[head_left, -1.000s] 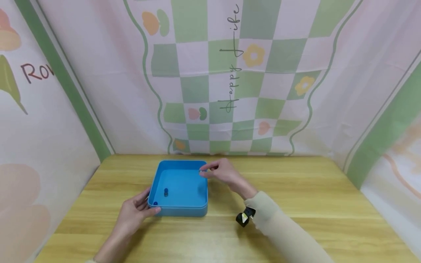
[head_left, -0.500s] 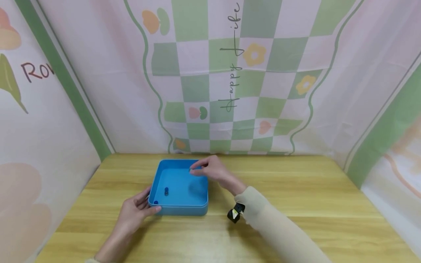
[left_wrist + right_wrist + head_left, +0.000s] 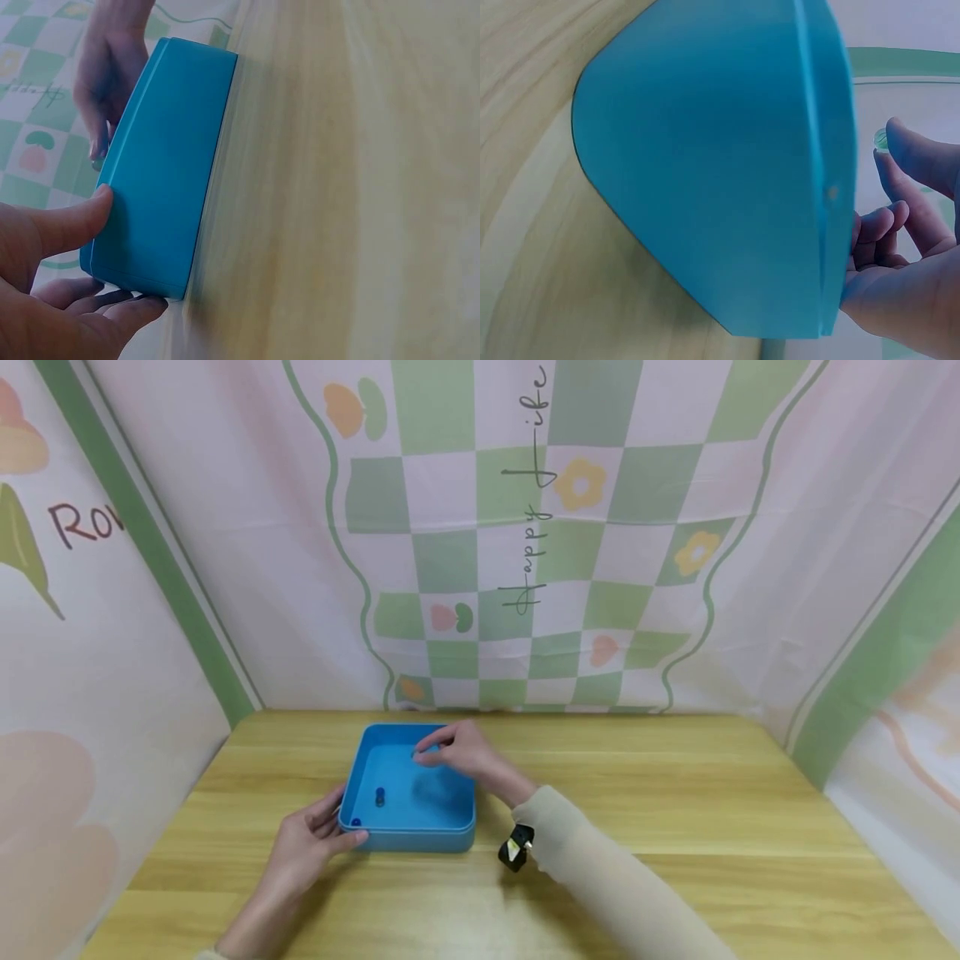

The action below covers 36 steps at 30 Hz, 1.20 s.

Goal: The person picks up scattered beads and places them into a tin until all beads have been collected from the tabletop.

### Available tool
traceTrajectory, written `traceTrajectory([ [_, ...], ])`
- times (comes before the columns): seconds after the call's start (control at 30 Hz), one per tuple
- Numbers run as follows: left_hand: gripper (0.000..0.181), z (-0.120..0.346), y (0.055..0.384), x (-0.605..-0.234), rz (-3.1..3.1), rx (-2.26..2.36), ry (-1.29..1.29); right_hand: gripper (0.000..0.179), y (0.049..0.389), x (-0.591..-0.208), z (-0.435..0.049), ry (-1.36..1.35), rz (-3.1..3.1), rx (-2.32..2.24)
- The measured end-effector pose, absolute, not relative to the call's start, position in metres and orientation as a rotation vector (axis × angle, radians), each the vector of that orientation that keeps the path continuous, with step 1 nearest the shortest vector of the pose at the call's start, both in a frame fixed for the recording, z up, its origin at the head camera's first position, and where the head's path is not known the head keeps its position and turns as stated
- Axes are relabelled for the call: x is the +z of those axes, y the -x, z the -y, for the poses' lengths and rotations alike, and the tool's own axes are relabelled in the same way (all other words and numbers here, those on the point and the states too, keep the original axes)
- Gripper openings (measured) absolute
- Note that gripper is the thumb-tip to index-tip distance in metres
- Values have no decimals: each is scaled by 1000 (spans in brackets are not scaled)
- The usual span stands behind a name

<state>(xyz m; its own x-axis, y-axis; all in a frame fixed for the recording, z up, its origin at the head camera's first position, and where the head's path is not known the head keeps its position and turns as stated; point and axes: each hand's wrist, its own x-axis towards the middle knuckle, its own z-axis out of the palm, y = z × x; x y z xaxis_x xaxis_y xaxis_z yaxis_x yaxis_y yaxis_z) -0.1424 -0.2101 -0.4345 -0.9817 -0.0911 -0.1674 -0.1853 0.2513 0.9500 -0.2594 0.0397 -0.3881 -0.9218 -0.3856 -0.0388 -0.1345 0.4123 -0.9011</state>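
A shallow blue square box stands on the wooden table. My left hand grips its near left corner, thumb on the front wall and fingers round the side. Over the inside of the box is my right hand, pinching a small clear greenish marble between thumb and index finger. Its other fingers are curled, as the right wrist view shows. Inside the box, two dark marbles lie together left of the middle. A dark blue marble sits in the near left corner.
The wooden table extends to both sides of the box and towards me. A patterned curtain hangs behind its far edge. A small black device is strapped at my right wrist, near the beige sleeve.
My right hand has moved left from the box's right rim to over its inside, still pinching the marble. The left hand and the marbles in the box have stayed put.
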Motion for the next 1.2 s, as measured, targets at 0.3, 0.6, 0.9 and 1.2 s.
traceTrajectory([
  [0.3,83,211,143,-435,-2427,1855,256,14,260,-392,-31,420,-2451,-1525],
  [0.6,81,211,143,-436,-2427,1845,272,13,261,-395,-27,371,-2452,-1545],
  [0.9,82,211,144,-435,-2429,1844,280,14,260,-394,-28,352,-2441,-1568],
  [1.2,84,210,145,-437,-2430,1848,293,17,261,-385,-36,355,-2426,-1630],
])
